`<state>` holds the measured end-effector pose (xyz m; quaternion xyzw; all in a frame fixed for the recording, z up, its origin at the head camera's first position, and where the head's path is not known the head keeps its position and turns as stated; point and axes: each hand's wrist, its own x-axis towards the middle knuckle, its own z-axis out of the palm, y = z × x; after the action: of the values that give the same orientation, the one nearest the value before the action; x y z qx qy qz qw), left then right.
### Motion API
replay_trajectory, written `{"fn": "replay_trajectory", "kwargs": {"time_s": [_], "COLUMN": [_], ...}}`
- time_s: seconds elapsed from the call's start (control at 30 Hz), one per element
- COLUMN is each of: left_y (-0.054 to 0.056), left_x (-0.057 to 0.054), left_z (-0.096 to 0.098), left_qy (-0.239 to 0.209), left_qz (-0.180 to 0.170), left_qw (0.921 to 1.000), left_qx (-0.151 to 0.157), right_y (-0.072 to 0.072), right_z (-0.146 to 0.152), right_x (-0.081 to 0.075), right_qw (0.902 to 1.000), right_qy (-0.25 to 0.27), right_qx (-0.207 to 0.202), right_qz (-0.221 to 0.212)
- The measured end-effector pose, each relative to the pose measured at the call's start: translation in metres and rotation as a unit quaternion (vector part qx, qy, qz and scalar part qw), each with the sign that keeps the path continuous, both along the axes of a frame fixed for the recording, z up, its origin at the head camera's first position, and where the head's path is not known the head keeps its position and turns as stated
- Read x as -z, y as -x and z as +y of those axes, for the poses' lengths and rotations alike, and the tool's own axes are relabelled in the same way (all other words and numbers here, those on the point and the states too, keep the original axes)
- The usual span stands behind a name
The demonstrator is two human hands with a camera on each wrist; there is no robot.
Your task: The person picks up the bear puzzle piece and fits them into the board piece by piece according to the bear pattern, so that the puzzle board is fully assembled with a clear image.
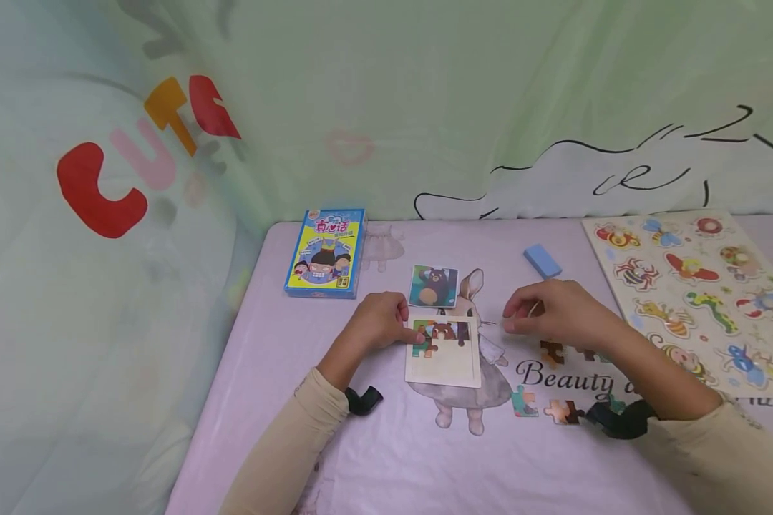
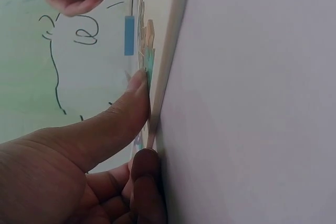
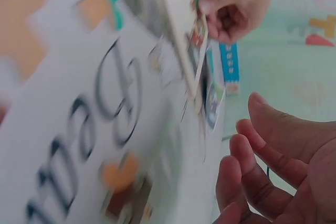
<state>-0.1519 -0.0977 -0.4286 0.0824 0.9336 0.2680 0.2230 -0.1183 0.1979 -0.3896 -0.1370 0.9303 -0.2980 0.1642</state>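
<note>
- Wooden jigsaw tray (image 1: 451, 370) lies on the printed tablecloth (image 1: 373, 465), just below the bear card (image 1: 434, 286); the left hand (image 1: 380, 320) pinches its left edge between thumb and fingers.
- Right hand (image 1: 557, 312) hovers beside it, fingers bent, thumb apart from them, nothing visibly held.
- If the left thumb drags, fitted bear pieces (image 1: 443, 330) could slip; the black wrist device (image 1: 625, 420) could knock nearby loose pieces (image 1: 562, 411).
- Box (image 1: 325, 254) reads "真心话"; tablecloth, "Beauty a…", then covered; curtain (image 1: 361, 86), "C", "U", "T". No brand is legible.
</note>
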Motion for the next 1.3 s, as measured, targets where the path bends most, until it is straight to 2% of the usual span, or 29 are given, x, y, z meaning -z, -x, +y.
{"fn": "replay_trajectory", "kwargs": {"time_s": [0.27,0.5,0.8,1.3], "left_y": [0.001,0.002,0.002,-0.001], "left_x": [-0.001,-0.003,-0.002,-0.002], "left_z": [-0.002,-0.004,-0.004,-0.003], "left_qy": [-0.007,-0.013,-0.014,-0.013], "left_qz": [0.010,0.015,0.009,0.006], "left_qw": [0.9999,0.9997,0.9998,0.9998], "left_qx": [0.011,0.015,0.010,0.011], "right_y": [-0.003,-0.007,-0.008,-0.014], "right_z": [0.027,0.041,0.050,0.052], "right_x": [0.008,0.012,0.018,0.032], "right_qw": [0.9991,0.9980,0.9972,0.9979], "right_qy": [-0.041,-0.062,-0.073,-0.061], "right_qx": [-0.003,0.009,0.014,0.021], "right_qz": [0.009,0.000,-0.005,-0.005]}}
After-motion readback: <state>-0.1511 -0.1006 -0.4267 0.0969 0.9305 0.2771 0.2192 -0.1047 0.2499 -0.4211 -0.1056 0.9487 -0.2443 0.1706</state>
